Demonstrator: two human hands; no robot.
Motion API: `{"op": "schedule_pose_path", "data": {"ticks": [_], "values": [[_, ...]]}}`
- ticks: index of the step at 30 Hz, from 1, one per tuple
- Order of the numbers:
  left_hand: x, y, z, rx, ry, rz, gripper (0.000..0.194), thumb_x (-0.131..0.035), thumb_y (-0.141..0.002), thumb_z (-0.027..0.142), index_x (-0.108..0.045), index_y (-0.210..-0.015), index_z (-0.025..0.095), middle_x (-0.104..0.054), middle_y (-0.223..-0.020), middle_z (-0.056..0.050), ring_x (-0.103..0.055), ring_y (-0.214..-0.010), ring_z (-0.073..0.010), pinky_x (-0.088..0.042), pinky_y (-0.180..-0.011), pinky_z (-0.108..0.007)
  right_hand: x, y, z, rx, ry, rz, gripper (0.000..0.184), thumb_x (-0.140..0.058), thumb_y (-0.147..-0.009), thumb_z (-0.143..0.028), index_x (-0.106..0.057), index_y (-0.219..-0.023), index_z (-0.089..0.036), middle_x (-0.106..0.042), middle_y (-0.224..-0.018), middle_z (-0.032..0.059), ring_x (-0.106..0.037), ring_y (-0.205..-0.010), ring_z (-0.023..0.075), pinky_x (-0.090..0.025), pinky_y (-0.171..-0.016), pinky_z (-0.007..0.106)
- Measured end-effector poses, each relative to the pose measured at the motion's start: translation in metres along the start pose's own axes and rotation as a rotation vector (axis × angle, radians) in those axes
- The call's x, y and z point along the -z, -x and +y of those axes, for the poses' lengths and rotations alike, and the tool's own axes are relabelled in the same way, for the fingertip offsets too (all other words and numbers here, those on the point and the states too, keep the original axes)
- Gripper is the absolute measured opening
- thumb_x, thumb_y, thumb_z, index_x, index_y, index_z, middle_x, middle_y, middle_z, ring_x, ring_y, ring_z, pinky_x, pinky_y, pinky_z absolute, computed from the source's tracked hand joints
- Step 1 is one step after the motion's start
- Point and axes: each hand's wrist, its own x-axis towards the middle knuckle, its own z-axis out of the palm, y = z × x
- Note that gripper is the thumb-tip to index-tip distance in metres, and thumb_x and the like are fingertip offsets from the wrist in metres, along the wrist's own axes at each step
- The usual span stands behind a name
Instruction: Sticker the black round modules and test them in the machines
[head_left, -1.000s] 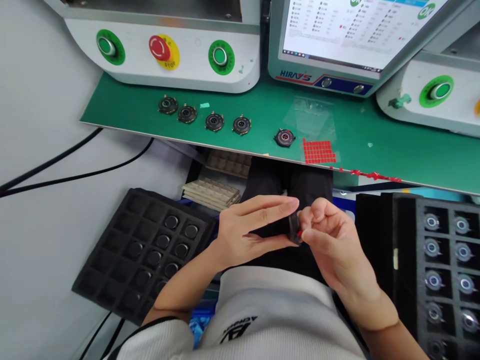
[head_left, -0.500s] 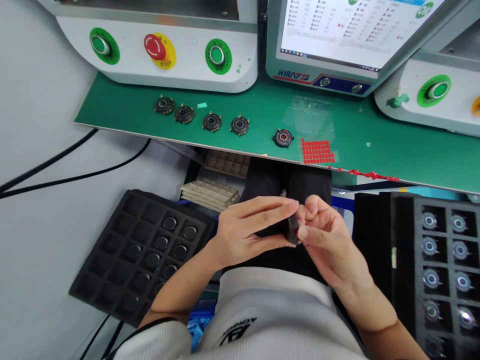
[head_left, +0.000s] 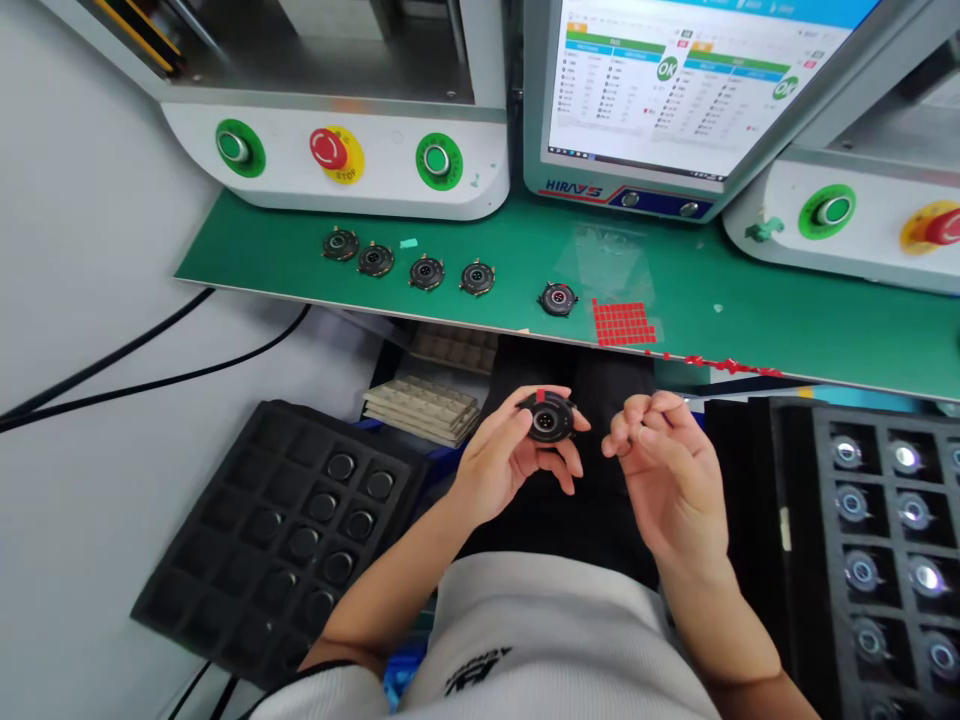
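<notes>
My left hand (head_left: 499,450) grips a round black watch case (head_left: 551,420) by its edge, its back with the sensor window facing up. A small red sticker (head_left: 541,396) sits at the top of that case. Apart from it, on the right, my right hand (head_left: 671,460) is raised with its fingers curled and thumb pressed in; whether anything small is between them I cannot make out. On the green bench ahead lies another watch case (head_left: 558,298), beside a sheet of red stickers (head_left: 624,323).
Several watch cases (head_left: 426,272) line the green bench (head_left: 795,335). Red scraps (head_left: 727,366) cling to its front edge. A black foam tray (head_left: 225,510) with round parts is at left, another foam tray (head_left: 817,520) at right. Behind stand a monitor (head_left: 630,100) and a red stop button (head_left: 330,150).
My hands have come apart, the right moving off to the right. My left hand has turned the watch case so its back faces up, showing the red sticker. The view has tilted upward.
</notes>
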Motion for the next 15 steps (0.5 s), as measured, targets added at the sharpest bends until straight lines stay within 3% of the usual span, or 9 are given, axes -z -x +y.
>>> {"op": "schedule_pose_path", "data": {"ticks": [3, 7, 15], "values": [[-0.006, -0.001, -0.010, -0.045, -0.043, 0.049, 0.030, -0.060, -0.090, 0.046, -0.058, -0.098, 0.017, -0.068, -0.085, -0.004, -0.061, -0.052, -0.0106, -0.050, -0.036, -0.019, 0.000, 0.002, 0.006, 0.095, 0.049, -0.014, 0.015, -0.070, -0.076, -0.014, -0.060, -0.083, -0.022, -0.058, -0.077, -0.0032, -0.060, -0.067, 0.0094, -0.054, -0.060, 0.023], [-0.009, 0.001, -0.017, -0.125, -0.219, 0.103, 0.028, -0.058, -0.093, 0.043, -0.055, -0.089, 0.016, -0.063, -0.074, 0.000, -0.043, -0.041, -0.0024, -0.038, -0.032, -0.011, 0.000, 0.006, 0.017, 0.235, 0.094, -0.017, 0.015, -0.068, -0.079, -0.011, -0.059, -0.084, -0.022, -0.060, -0.078, -0.0031, -0.060, -0.069, 0.0096, -0.053, -0.064, 0.023], [-0.014, -0.002, -0.015, -0.193, -0.271, 0.066, 0.026, -0.052, -0.096, 0.042, -0.054, -0.090, 0.016, -0.063, -0.078, -0.001, -0.043, -0.044, -0.0030, -0.038, -0.035, -0.013, -0.005, 0.009, 0.023, 0.288, 0.132, -0.021, 0.015, -0.068, -0.082, -0.013, -0.057, -0.085, -0.023, -0.061, -0.082, -0.0016, -0.061, -0.076, 0.0114, -0.052, -0.072, 0.026]]}}
